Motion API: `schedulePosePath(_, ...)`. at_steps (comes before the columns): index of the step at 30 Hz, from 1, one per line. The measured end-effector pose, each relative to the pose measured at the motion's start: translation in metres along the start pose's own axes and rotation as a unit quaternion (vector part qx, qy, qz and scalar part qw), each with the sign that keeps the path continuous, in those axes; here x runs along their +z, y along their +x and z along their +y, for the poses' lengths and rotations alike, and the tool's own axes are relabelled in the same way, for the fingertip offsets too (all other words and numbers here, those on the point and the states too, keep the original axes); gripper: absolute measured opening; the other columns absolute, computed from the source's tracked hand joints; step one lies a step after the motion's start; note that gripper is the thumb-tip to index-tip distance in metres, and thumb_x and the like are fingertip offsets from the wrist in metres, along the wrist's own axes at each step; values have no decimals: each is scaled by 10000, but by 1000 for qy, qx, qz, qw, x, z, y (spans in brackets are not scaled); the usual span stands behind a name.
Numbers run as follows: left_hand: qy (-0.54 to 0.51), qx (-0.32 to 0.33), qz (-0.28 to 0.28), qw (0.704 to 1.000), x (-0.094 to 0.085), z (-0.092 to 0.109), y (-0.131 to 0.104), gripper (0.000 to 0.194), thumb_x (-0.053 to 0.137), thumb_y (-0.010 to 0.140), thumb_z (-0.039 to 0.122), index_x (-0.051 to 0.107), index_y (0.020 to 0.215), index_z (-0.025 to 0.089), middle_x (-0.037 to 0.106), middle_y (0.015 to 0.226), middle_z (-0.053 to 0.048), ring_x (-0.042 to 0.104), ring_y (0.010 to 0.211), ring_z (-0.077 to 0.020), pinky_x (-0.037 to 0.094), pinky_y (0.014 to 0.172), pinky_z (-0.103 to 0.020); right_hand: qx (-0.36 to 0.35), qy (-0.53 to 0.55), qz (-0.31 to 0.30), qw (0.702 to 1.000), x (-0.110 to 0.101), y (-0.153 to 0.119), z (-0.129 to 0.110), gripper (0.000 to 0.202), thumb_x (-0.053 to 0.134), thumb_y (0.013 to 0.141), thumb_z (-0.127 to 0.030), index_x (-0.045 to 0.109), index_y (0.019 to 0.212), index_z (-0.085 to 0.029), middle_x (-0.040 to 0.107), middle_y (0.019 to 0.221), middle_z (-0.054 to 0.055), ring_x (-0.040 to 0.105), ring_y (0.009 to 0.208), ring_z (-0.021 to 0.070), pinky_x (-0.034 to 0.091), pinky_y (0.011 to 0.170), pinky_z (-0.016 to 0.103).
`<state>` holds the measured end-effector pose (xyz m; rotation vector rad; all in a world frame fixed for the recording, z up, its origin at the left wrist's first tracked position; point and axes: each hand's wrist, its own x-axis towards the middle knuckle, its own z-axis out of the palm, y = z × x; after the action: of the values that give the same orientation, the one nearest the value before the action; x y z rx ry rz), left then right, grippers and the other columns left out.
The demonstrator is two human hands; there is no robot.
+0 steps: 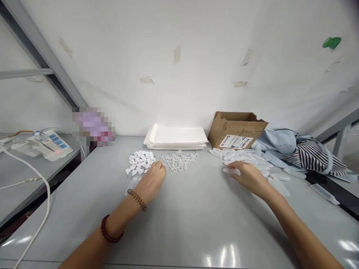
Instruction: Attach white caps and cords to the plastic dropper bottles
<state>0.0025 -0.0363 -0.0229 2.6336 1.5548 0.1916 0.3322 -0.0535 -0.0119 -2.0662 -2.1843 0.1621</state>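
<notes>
Pinching lightly should keep the translucent tube [230,171] undented, clamped in the right hand [246,175]. The left hand [153,178] curls, grip hidden

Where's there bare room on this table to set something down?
The biggest bare patch of tabletop lies between left hand and right hand, nearer than the white cords. Another lies between the red bracelet and white cable. It's crowded around the right hand: translucent pieces reach the cardboard box.

Dark-red beaded bracelet [106,234], brown coil band [137,200]
</notes>
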Motion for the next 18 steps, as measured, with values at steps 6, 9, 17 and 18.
schedulePosePath(6,-37,-5,15,999,2,-5,1,272,341,830,47,521,655,153,532,814,-107,502,776,-231,444,704,-367,-23,20,16,999,6,-2,-6,229,551,759,-162,679,948,-185,711,1034,81,662,947,271,505,754,327)
schedulePosePath(9,-71,-6,34,997,-3,-4,1,253,352,828,92,504,641,168,537,817,-102,501,800,-235,445,737,-380,-49,47,44,997,12,-2,-5,211,543,766,-179,668,935,-195,713,1016,80,665,935,272,510,748,345)
schedulePosePath(17,-238,-95,100,961,-26,9,2,179,393,863,263,521,758,195,621,775,-29,581,699,-173,483,614,-296,-88,90,101,987,18,-2,-10,200,518,802,-249,650,945,-203,706,972,94,669,868,270,527,728,382)
schedulePosePath(18,-255,-105,104,956,-28,10,3,198,388,875,289,534,782,192,633,774,-25,592,689,-164,485,595,-281,-91,93,105,986,18,-3,-12,203,518,805,-253,647,953,-200,704,970,96,668,871,270,529,735,385)
